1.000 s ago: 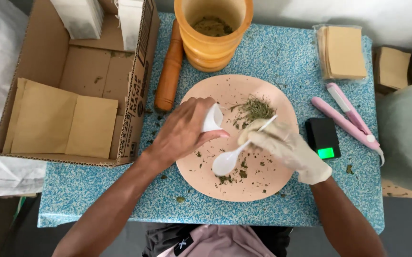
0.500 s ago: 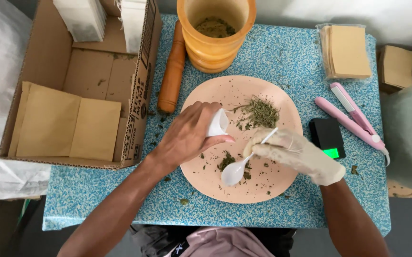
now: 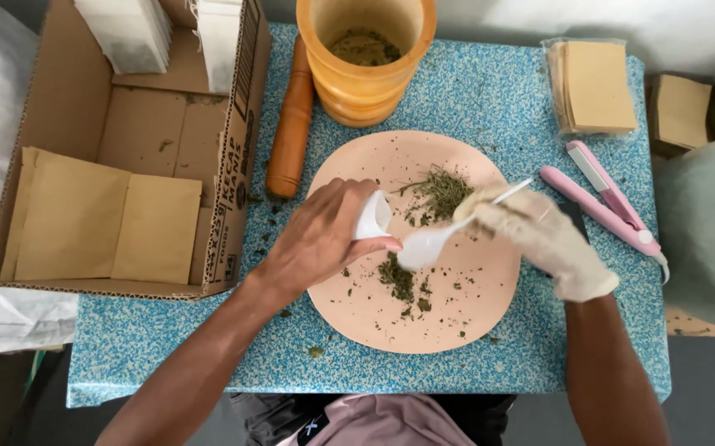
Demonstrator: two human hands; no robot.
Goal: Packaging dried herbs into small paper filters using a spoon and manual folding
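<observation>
**Herbs go from plate to sachet**

Plate (image 3: 456, 322), pink, holds two herb piles (image 3: 444, 192). Above its middle the bare left hand (image 3: 320, 235) pinches a small white sachet (image 3: 372, 216); the gloved right hand (image 3: 539, 239) grips a white spoon (image 3: 425, 246) at its mouth. Most herbs look unscooped.

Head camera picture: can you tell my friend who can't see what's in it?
A gloved right hand holds a white plastic spoon beside a small white pouch held by the bare left hand, over a pink plate scattered with dried green herbs. A wooden mortar and pestle stand behind.
</observation>
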